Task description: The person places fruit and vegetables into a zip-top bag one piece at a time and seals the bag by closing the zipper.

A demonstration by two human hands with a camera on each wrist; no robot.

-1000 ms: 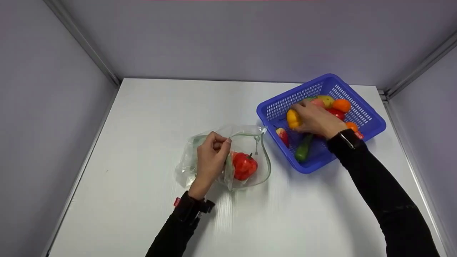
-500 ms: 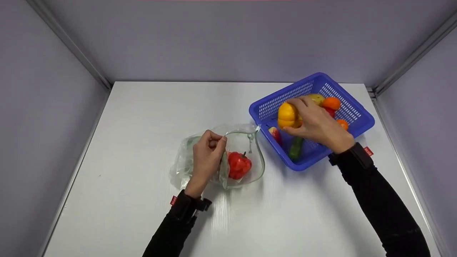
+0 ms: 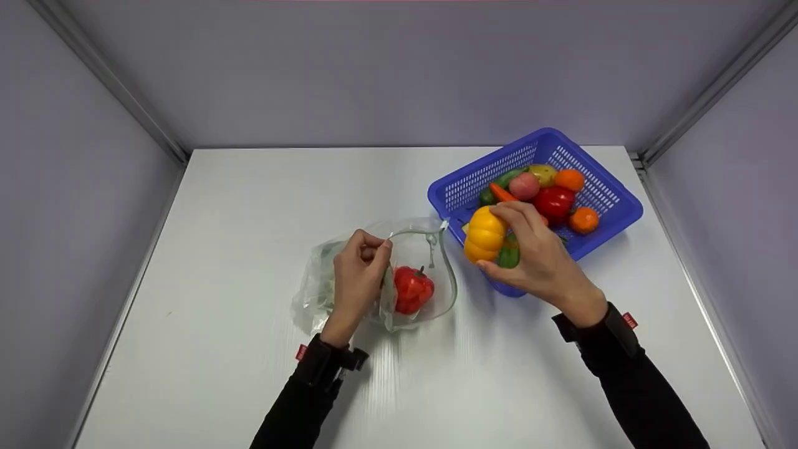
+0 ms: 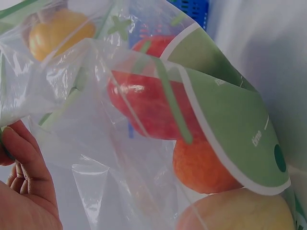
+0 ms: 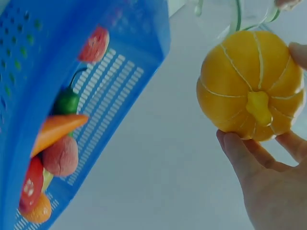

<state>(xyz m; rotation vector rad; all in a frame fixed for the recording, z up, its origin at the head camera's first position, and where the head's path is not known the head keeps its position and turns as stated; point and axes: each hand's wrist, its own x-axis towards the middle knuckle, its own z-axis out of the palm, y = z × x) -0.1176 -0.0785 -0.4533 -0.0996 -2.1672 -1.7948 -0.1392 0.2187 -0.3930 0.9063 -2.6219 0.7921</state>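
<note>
My left hand (image 3: 356, 277) pinches the rim of a clear, green-edged plastic bag (image 4: 144, 187) lying on the table, its mouth facing right. Just inside the mouth is a red bell pepper (image 3: 414, 290). Through the plastic the left wrist view shows an orange round item (image 4: 201, 167) and a large pale yellow one (image 4: 240, 211) below the pepper. My right hand (image 3: 548, 268) holds a yellow pumpkin (image 5: 249, 72) between thumb and fingers, over the near left side of the blue basket (image 3: 614, 234). The pumpkin is apart from the bag.
In the basket lie a carrot (image 3: 501, 192), a pinkish-red round fruit (image 3: 524, 186), a red tomato-like item (image 3: 554, 202), two oranges (image 3: 584, 220) and several other items. The white table (image 3: 262, 206) has grey walls on three sides.
The right hand has lifted the pumpkin out of the basket and moved left and nearer, toward the bag. The left hand keeps its pinch on the bag rim. The head view has shifted slightly.
</note>
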